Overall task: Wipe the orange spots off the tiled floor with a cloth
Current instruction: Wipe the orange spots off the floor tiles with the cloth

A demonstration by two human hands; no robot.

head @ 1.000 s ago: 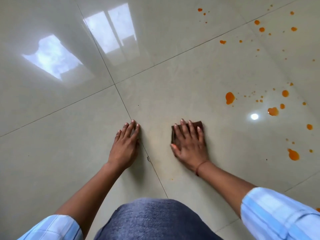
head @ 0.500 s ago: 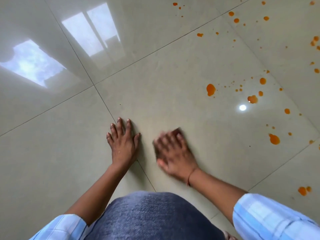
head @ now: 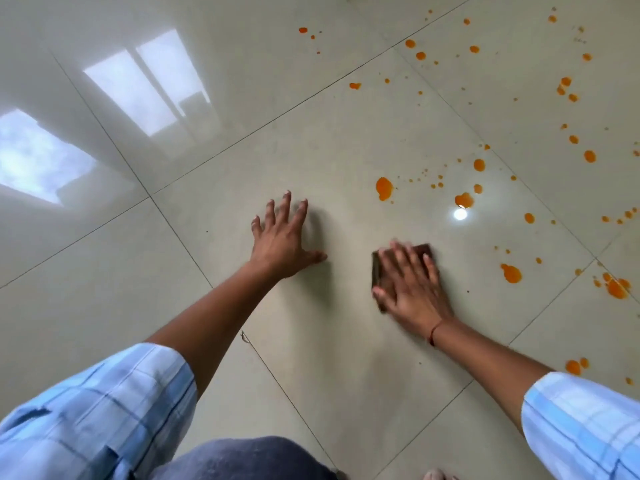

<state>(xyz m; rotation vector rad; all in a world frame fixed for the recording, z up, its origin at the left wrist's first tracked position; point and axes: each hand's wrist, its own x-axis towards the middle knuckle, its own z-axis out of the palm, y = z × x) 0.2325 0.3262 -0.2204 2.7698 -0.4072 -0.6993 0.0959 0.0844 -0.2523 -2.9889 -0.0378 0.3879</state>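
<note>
My right hand (head: pixel 412 289) lies flat on a dark brown folded cloth (head: pixel 378 271), pressing it to the glossy beige tiled floor (head: pixel 329 143); the fingers are motion-blurred. My left hand (head: pixel 282 242) is spread flat on the same tile, a hand's width to the left of the cloth, holding nothing. Orange spots lie ahead and to the right: a large drop (head: pixel 383 188) beyond the cloth, another blob (head: pixel 464 200), one to the right of my hand (head: pixel 511 273), and several small ones scattered further out.
More orange drops sit on the right-hand tiles (head: pixel 616 288) and near my right sleeve (head: pixel 573 367). Window reflections (head: pixel 145 91) glare on the tiles at the left. My knee in blue-grey fabric (head: pixel 242 459) is at the bottom edge.
Both hands have shifted forward and right towards the orange spots. My left hand crossed the grout line onto the cloth's tile and spread its fingers. The cloth slid with my right hand.
</note>
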